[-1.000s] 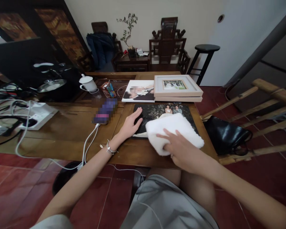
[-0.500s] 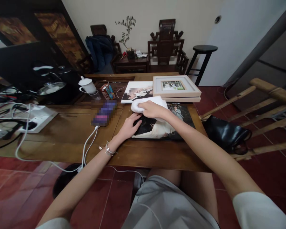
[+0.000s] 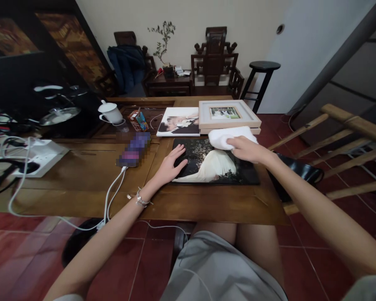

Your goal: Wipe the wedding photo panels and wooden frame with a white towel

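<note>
Cloth (image 3: 232, 133) has swept rightward, right fingers (image 3: 236, 144) gripping it; left fingers (image 3: 175, 152) spread on photo (image 3: 217, 165); cup's (image 3: 111, 114) contents unclear.

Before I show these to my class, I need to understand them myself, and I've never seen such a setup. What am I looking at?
There is no machine here, only a person working bare-handed. Every picture comes from one camera worn on that person's head, looking forward and down.

The left hand rests at the left edge of a dark photo panel, which lies on a wooden table. The right hand holds a white cloth over the panel's far right part.

Behind the panel lie an unframed print and, right of it, a pale framed picture. Farther left are what looks like a phone on a white cable, a small carton and a lidded white cup.
</note>
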The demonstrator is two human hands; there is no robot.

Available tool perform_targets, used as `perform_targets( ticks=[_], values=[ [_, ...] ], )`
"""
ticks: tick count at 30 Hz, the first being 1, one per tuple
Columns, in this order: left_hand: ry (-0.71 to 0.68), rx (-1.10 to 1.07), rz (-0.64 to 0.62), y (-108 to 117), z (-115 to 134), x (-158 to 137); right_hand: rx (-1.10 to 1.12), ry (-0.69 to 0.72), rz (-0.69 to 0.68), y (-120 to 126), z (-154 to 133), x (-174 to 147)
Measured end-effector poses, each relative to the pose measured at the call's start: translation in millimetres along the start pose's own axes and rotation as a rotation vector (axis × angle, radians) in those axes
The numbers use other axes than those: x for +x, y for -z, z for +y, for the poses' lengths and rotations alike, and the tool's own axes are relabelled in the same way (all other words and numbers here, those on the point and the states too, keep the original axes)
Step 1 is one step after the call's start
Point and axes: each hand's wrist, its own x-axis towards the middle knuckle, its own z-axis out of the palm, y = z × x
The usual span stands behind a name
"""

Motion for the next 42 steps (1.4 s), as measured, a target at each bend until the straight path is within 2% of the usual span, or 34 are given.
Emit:
perform_targets(
  ticks=[3, 5, 10, 13, 15, 19, 26, 31, 37, 42],
  values=[
    [-0.005, -0.006, 0.018, 0.4, 1.3, -0.1, -0.029, -0.064, 0.026, -19.2, 14.6, -33.0],
    [-0.006, -0.011, 0.026, 0.9, 2.1, -0.3, -0.004, -0.053, 0.069, -32.0, 10.8, -54.9],
    [0.0, -0.01, 0.035, 0.9, 4.0, -1.0, 0.044, 0.009, 0.115, -46.7, -35.5, -110.8],
    [0.003, -0.004, 0.038, 0.5, 3.7, -0.5, 0.05, -0.01, 0.064, -45.1, -60.7, -136.0],
    [-0.002, 0.004, 0.038, 0.6, 3.0, -0.1, 0.057, -0.01, 0.032, -43.0, -66.3, -143.1],
    [-0.021, 0.037, 0.029, 2.1, 1.8, 0.4, 0.084, 0.013, 0.04, -40.0, -50.9, -127.7],
    [-0.025, 0.045, 0.017, 4.3, 2.9, 0.5, 0.034, -0.049, 0.071, -33.1, -4.7, -53.3],
    [-0.031, 0.061, 0.011, 5.1, 3.1, 0.9, -0.051, -0.065, 0.08, -30.6, 0.9, -24.4],
    [-0.036, 0.055, 0.016, 3.4, 0.9, 0.7, -0.072, -0.058, 0.109, -35.4, -14.7, -36.0],
    [-0.032, 0.064, 0.019, 1.8, -0.1, 1.1, -0.07, -0.017, 0.108, -42.8, -51.0, -82.5]
  ],
)
